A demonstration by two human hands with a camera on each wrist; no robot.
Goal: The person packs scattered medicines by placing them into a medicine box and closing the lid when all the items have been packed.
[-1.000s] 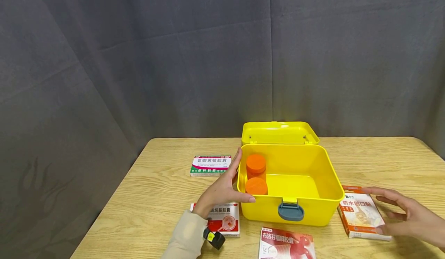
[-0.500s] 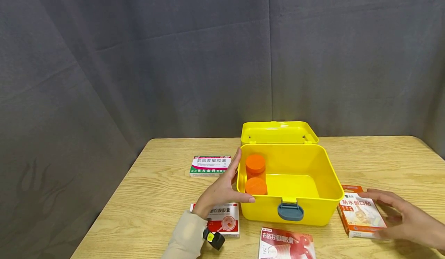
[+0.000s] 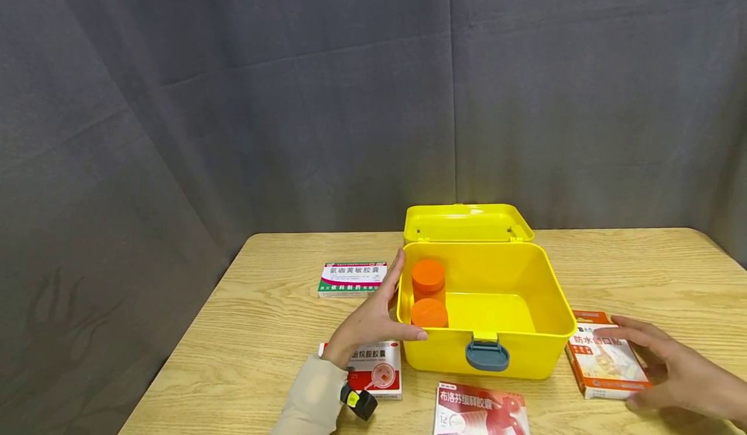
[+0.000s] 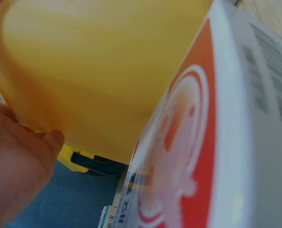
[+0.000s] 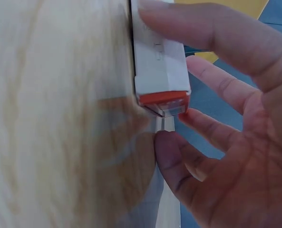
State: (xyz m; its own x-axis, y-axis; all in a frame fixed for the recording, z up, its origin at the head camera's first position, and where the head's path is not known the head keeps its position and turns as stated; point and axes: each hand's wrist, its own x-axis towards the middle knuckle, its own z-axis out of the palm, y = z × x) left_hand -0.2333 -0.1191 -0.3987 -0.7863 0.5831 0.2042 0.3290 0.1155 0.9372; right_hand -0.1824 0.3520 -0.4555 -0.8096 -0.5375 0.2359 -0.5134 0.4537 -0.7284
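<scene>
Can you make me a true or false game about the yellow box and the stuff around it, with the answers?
1. The yellow box is open. True.
2. It is empty. False: two orange bottles stand inside.
3. The left hand touches the yellow box. True.
4. Both hands are inside it. False: the right hand is at the orange-and-white carton, outside.
5. The carton with the green stripe lies on the table. True.

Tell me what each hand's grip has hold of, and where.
Left hand: the yellow box, held at its left side, thumb round the front corner. Right hand: at the right side of the orange-and-white carton; whether gripped, cannot be told.
</scene>
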